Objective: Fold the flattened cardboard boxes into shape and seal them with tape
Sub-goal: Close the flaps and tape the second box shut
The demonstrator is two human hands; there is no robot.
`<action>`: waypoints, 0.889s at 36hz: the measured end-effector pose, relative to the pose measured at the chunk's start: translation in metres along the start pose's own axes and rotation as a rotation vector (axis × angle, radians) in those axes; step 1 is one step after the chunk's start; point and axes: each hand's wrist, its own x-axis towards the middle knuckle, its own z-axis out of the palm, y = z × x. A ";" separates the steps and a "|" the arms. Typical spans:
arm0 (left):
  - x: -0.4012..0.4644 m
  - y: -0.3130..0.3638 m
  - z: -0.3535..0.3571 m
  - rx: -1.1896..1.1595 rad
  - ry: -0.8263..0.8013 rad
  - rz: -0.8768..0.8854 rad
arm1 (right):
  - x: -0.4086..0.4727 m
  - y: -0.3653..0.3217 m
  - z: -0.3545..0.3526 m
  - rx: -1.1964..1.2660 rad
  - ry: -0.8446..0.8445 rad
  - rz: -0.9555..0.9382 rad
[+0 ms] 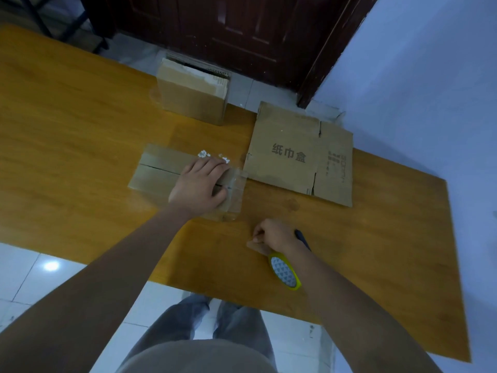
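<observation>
A folded cardboard box lies mid-table, its top flaps closed along a seam, with clear tape over its right end. My left hand rests palm-down and flat on that taped end. My right hand is a closed fist on the table nearer me, and a dark handle sticks out behind it. A yellow-rimmed tape roll sits by my right wrist, partly hidden under the forearm. A flattened box with printed characters lies to the right of the folded one.
A stack of flattened boxes stands at the far edge of the orange wooden table. Behind are a dark door and a white wall on the right. My legs show below the table's near edge.
</observation>
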 end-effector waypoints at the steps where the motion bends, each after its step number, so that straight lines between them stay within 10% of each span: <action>1: 0.000 -0.001 0.000 0.002 0.002 0.002 | -0.001 0.000 0.000 -0.015 0.007 -0.006; 32: 0.000 -0.001 0.002 -0.003 0.016 0.003 | -0.005 -0.021 0.000 -0.304 0.105 0.030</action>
